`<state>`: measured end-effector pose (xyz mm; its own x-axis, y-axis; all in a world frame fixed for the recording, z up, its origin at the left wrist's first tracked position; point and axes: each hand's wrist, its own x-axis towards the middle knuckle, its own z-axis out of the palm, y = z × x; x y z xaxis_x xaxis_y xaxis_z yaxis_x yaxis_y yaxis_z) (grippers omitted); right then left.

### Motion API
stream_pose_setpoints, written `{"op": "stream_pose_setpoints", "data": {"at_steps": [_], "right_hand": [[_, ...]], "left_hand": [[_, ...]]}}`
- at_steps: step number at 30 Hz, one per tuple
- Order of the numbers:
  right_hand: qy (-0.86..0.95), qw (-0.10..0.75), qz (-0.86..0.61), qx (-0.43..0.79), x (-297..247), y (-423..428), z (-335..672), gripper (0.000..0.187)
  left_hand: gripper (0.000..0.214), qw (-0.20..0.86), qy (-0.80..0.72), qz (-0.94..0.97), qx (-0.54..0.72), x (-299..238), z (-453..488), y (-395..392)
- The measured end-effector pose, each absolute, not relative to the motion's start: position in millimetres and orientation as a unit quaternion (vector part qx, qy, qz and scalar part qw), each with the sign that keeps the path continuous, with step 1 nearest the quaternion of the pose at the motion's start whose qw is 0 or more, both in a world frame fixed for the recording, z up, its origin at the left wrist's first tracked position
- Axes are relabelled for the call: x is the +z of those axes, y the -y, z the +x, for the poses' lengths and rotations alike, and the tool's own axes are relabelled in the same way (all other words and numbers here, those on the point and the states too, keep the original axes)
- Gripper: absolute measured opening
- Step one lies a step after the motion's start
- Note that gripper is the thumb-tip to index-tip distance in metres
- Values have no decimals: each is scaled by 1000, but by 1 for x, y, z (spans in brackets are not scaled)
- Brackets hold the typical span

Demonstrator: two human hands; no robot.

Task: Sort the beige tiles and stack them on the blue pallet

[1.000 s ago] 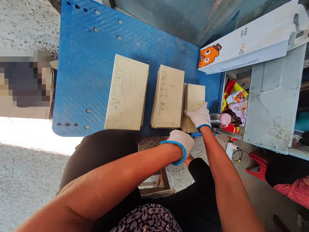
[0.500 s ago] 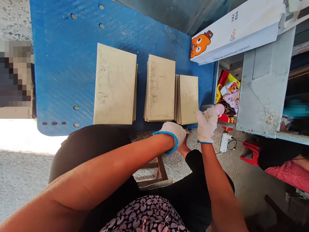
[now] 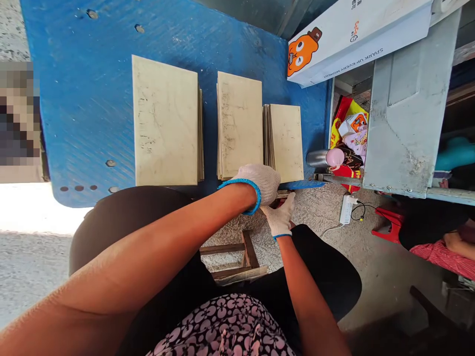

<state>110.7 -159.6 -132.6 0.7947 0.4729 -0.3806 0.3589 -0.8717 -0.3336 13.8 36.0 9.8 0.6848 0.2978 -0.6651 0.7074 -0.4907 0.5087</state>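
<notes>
Both hands wear white knit gloves with blue cuffs. My left hand [image 3: 262,182] overlaps the lower right corner of the middle stack of beige boards [image 3: 241,123]; its fingers curl out of sight. Just below it is my right hand [image 3: 280,216], palm partly showing and thumb stretched away from the fingers, whose tips pass behind the left hand. I see nothing held in it. A wider beige board stack [image 3: 166,123] lies to the left, and a smaller stack of beige boards [image 3: 287,143] to the right. All rest on a blue table [image 3: 85,99].
A metal cup with a pink lid [image 3: 326,158] lies at the table's right edge, beside colourful wrappers [image 3: 354,133]. A white paper bag [image 3: 356,44] lies behind. A power strip [image 3: 347,208] and red stool [image 3: 388,222] are on the floor, near another person's arm [image 3: 458,245].
My right hand has moved left and down, from beside the cup to just under my left hand. The left hand now covers the middle stack's corner. The view has shifted slightly.
</notes>
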Motion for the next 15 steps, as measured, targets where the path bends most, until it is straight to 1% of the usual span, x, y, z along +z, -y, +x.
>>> {"op": "stream_pose_setpoints", "data": {"at_steps": [4,8,11,15], "right_hand": [[214,117,-941,235,-148,150,109,130],[196,127,-947,219,-159,148,107,119],[208,146,-947,195,-154,147,104,117],[216,149,-945,195,-144,147,105,116]], "left_hand": [[39,398,-297,827,-265,11,14,-36],[35,395,-296,828,-267,11,14,-35],[36,393,-290,831,-265,8,15,-34],[38,391,-287,834,-265,1,17,-30]]}}
